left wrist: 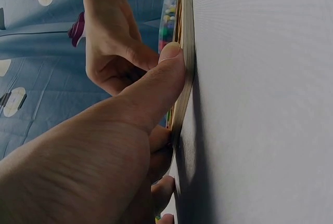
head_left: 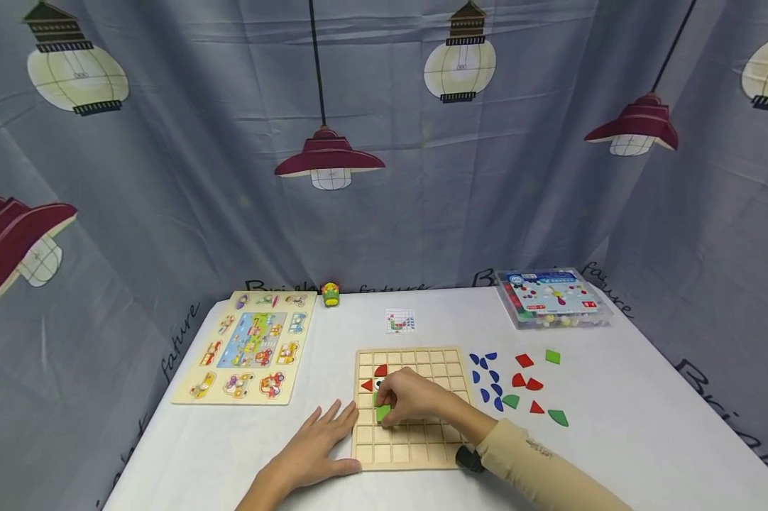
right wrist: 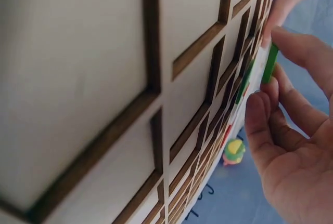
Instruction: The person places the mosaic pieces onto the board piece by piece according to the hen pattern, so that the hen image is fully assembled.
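A wooden grid board [head_left: 422,458] lies on the white table. Over its left part, my right hand [head_left: 416,397] pinches a green square tile [right wrist: 270,63] between thumb and fingers, edge-on and close above the cells. Another green piece [right wrist: 244,82] lies in the grid beyond it. A red quarter-circle [head_left: 380,370], a red triangle [head_left: 367,385] and a partly covered white eye piece sit in nearby cells. My left hand [head_left: 316,451] rests with spread fingers at the board's left edge; its thumb [left wrist: 169,68] touches the rim.
Blue half-circles [head_left: 494,376] and loose red and green pieces [head_left: 558,417] lie right of the board. Behind it are a small pattern card [head_left: 399,321] and a toy figure [head_left: 330,294]. A picture puzzle [head_left: 250,348] lies left, a clear plastic box [head_left: 553,298] back right.
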Action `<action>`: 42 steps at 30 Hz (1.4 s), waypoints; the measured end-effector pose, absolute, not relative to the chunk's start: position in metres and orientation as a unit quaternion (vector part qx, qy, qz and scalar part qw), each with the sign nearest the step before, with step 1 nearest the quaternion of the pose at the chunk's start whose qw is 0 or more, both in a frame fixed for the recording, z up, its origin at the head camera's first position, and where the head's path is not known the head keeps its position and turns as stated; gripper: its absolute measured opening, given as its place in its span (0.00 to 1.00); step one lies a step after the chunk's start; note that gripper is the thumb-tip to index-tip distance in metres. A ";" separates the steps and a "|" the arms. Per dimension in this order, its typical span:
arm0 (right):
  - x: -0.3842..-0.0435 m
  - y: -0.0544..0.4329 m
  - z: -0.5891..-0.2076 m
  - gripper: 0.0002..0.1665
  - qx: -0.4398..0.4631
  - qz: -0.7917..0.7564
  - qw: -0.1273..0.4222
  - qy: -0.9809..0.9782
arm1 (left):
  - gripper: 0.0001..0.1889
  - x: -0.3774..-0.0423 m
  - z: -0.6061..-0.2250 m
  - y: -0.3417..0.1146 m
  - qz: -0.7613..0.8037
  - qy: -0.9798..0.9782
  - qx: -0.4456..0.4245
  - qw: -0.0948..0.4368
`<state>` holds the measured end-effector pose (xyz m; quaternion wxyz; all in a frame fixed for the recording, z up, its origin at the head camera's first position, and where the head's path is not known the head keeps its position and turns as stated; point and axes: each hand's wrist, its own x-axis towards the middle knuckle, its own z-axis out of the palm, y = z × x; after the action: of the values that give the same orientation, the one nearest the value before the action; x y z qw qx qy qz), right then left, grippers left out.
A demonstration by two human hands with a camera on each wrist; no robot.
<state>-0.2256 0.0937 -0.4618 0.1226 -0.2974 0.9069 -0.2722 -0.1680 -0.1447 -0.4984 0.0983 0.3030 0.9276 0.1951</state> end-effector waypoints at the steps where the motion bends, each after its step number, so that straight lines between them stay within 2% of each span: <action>1: -0.225 0.093 -0.463 0.12 -0.295 -0.270 0.124 0.908 | 0.49 -0.168 -0.498 -0.145 0.196 0.927 0.303 0.100; 42: -0.226 0.083 -0.462 0.14 -0.304 -0.206 0.101 0.925 | 0.49 -0.169 -0.498 -0.146 0.208 0.925 0.301 0.106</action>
<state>-0.2256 0.0834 -0.4618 0.1012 -0.3039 0.9246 -0.2061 -0.1686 -0.1456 -0.4983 0.1059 0.3005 0.9248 0.2079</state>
